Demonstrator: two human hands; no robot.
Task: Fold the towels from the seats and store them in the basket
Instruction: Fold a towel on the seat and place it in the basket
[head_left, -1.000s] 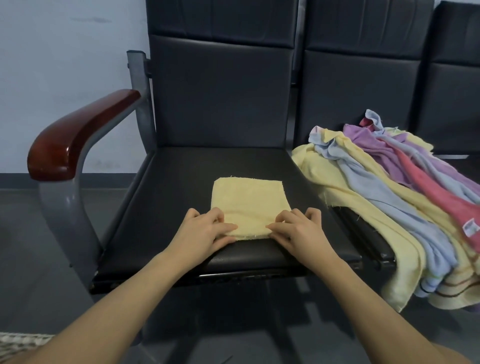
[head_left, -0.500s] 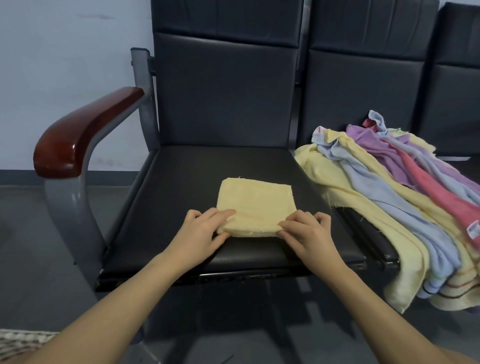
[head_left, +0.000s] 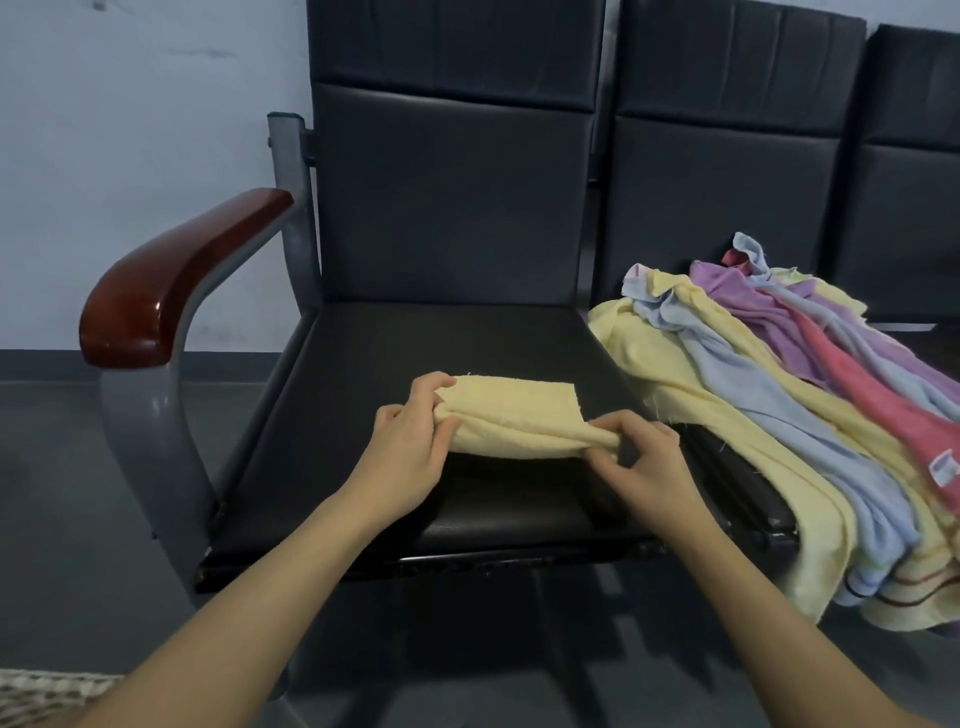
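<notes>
Head camera view: a person's left hand (head_left: 410, 452) and right hand (head_left: 641, 462) grip the two near corners of a folded yellow towel (head_left: 514, 418), fingers and thumbs curled round the cloth, its near edge raised off the black seat (head_left: 363, 374) of the left chair while its far edge lies on the cushion. To the right, a loose pile of towels (head_left: 779, 395) in yellow, blue, purple and pink drapes over the neighbouring seat's near edge; a red-brown wooden armrest (head_left: 171, 286) stands at left, and a woven basket (head_left: 47, 696) edge shows at the near left corner
</notes>
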